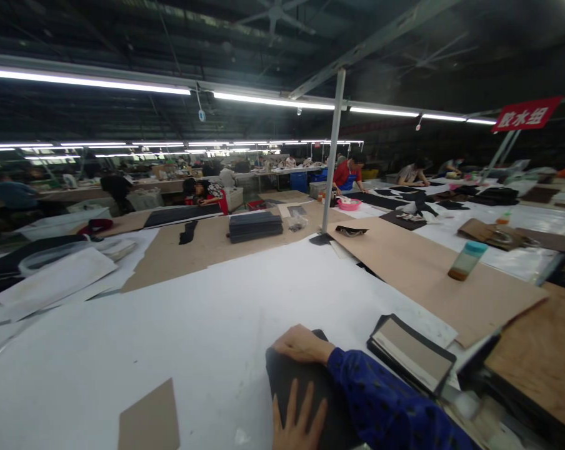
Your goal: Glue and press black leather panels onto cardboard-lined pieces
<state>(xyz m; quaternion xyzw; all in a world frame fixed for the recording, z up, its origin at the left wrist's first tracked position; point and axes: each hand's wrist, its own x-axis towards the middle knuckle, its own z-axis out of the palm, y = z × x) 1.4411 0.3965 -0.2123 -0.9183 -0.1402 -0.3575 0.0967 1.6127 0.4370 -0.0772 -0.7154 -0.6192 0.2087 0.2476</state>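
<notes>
A dark panel (296,381), black and flat like fabric or leather, lies on the white tabletop at the lower middle. My left hand (299,415) rests flat on its near part, fingers spread. At the far edge of the panel, my right hand (301,343), in a blue patterned sleeve, has its fingers curled down over the corner; the fingertips are hidden. Left of the hands lies a grey-brown flat piece (150,417). To the right is a stack of dark-edged pieces (412,353) with a beige face on top.
A metal post (333,150) rises from the table's far edge. Brown board (432,259) bears a blue-lidded bottle (468,260) at right. A stack of dark panels (255,226) sits beyond. White sheets (60,281) lie at left. Co-workers (348,175) stand at farther tables.
</notes>
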